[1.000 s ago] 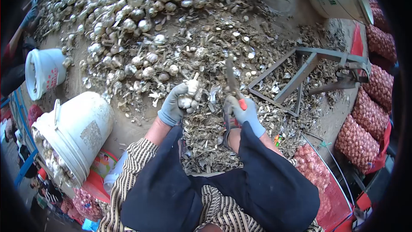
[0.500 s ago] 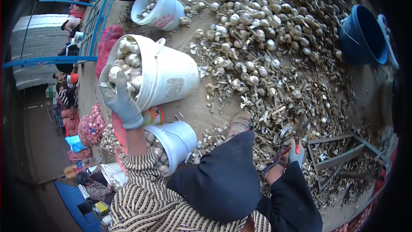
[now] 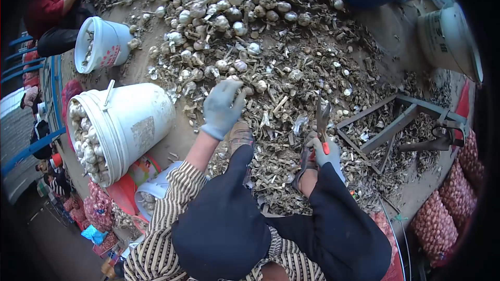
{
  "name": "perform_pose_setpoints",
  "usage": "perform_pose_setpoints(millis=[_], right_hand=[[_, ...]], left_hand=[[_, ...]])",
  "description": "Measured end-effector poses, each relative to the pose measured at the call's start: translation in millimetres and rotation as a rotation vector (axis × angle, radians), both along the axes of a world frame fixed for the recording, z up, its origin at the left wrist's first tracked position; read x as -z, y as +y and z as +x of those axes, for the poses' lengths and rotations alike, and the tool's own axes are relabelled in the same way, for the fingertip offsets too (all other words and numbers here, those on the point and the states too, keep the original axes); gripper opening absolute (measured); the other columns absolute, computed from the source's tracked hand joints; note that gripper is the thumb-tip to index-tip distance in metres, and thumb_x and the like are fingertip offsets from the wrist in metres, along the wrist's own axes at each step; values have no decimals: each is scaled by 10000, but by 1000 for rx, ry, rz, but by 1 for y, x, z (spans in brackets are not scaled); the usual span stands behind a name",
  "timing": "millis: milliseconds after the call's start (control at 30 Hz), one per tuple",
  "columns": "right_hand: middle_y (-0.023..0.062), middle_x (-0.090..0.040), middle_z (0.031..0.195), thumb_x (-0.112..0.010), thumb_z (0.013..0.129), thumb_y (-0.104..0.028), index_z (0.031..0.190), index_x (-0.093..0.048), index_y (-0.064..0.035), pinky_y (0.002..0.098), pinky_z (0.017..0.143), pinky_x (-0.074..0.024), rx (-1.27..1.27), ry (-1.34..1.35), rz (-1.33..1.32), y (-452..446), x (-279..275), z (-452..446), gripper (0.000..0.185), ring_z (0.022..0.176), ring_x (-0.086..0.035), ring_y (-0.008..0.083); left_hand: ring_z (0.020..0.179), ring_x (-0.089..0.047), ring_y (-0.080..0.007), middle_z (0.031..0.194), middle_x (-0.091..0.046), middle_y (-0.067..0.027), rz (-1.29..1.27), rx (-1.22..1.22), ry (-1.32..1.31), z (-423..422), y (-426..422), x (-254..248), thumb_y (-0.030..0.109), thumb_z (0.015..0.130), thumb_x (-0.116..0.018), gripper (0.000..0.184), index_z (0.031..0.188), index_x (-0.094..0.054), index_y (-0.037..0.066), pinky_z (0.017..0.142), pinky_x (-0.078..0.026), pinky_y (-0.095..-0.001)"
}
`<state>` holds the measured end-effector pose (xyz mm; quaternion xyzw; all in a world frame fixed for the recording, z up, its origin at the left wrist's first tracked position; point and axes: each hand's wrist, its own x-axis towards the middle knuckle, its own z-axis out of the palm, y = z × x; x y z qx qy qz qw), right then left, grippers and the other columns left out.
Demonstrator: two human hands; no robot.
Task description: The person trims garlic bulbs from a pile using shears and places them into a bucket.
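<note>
head view: round, whitish garlic bulbs [image 3: 221, 23]

- Left hand [image 3: 221, 108]: gloved, arm [image 3: 202, 152] extended forward, back of hand up, fingers bent, tips partly hidden.
- Right hand [image 3: 329, 155]: gloved, fingers closed in grip, well apart from left.

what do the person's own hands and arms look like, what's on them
Left hand and right hand both wear close-fitting grey-blue gloves with no clear markings. The left glove ends at the wrist, leaving some forearm bare below a loose sleeve striped in pale beige and black. The right sleeve is out of sight.
</note>
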<state>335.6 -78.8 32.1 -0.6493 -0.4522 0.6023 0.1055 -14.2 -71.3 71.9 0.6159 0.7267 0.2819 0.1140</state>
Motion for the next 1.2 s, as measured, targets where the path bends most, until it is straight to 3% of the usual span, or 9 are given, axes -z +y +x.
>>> perform_pose_setpoints(millis=[267,367,433,467,533,600,733,933,1200], right_hand=[[139,-726,907,-671,944,-311,1151,-684,-76,403,782,-534,-141,-154,7,3,-9,4,313,856,-701,303],[170,-696,914,-677,926,-311,1125,-681,-75,422,770,-524,-171,-172,-54,7,-13,-2,309,849,-684,351],[178,-681,887,-683,905,-321,1174,-671,-102,427,767,-526,-272,-196,-3,5,-13,-4,347,855,-686,364],[177,-683,889,-681,909,-316,1215,-662,-109,428,768,-528,-295,-148,39,8,-21,-7,370,863,-689,365],[180,-699,924,-674,932,-316,1322,-634,-132,427,775,-533,-404,-140,191,11,-27,-14,433,895,-697,367],[144,-666,834,-667,925,-299,1128,-670,-70,388,730,-510,-361,-77,168,12,-33,-21,306,792,-666,284],[158,-690,903,-646,963,-331,1278,-639,-118,394,786,-512,-464,-14,174,7,-14,-23,380,854,-677,321],[138,-690,903,-615,974,-368,1222,-648,-121,398,788,-509,-457,19,71,14,-18,-29,351,873,-682,307],[162,-684,837,-610,989,-419,1266,-647,-131,426,730,-512,-426,58,57,13,-35,-31,402,809,-684,346]], left_hand=[[918,-683,-296,1069,-583,-100,-518,218,391,37,45,109,159,811,-752,290,1065,-623,101,725,-578,-425],[846,-698,-252,1040,-636,-119,-212,142,-156,23,43,85,139,803,-782,434,1200,-638,37,738,-583,-331],[1004,-711,-202,1163,-679,-150,-402,-174,-1289,31,43,40,9,897,-714,438,1315,-588,-18,879,-605,-321],[1093,-701,-253,1213,-666,-199,-270,-233,-1613,37,35,28,-35,920,-664,474,1370,-515,-50,922,-614,-338],[1128,-690,-262,1229,-662,-211,-234,-225,-1848,43,21,14,-64,933,-613,540,1444,-449,-7,922,-617,-326],[1090,-701,-250,1231,-661,-209,-275,-204,-1952,47,7,13,-36,944,-618,561,1471,-432,18,903,-619,-314],[1006,-717,-238,1178,-666,-194,-361,-180,-1994,64,-3,13,18,952,-638,589,1494,-409,32,890,-612,-321],[1139,-672,-274,1251,-631,-172,-391,-98,-2100,71,-14,31,1,892,-695,631,1463,-428,28,1022,-565,-396],[1078,-689,-277,1191,-660,-193,-453,-54,-2069,75,-17,25,40,855,-737,678,1462,-439,-4,969,-569,-380]])
